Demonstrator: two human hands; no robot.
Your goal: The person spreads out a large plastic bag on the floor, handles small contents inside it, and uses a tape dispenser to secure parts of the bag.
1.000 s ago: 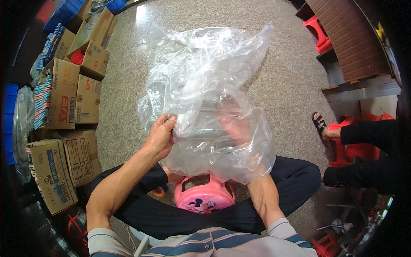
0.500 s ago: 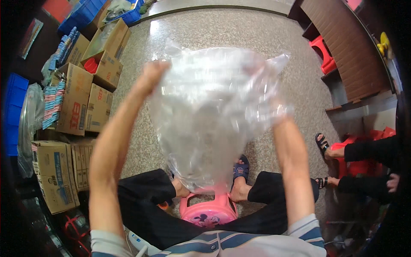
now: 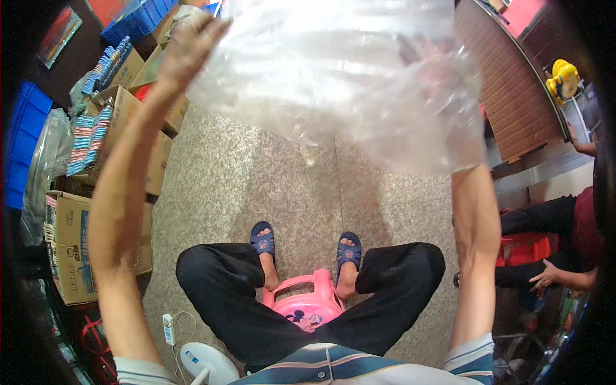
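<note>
A clear bag (image 3: pixel 333 77) spreads above the floor (image 3: pixel 301 192), rightward from the left hand (image 3: pixel 187 51), whose fingers pinch its edge; the right hand (image 3: pixel 437 69) shows blurred through it, grip unclear.

pink stool (image 3: pixel 308 305) on speckled floor (image 3: pixel 205 173), cardboard boxes (image 3: pixel 72 250) and blue crate (image 3: pixel 27 144) along left, white power strip (image 3: pixel 169 330) lower left, red stool (image 3: pixel 523 249) by co-worker's legs (image 3: pixel 542 215) at right

Clear plastic bag (image 3: pixel 333 70), up high
I see L hand (image 3: pixel 190 48) gripping its L edge; R hand (image 3: pixel 437 67) blurred thru film, can't tell if inside. Pink plastic stool (image 3: pixel 309 307) btwn legs (image 3: pixel 221 289).
</note>
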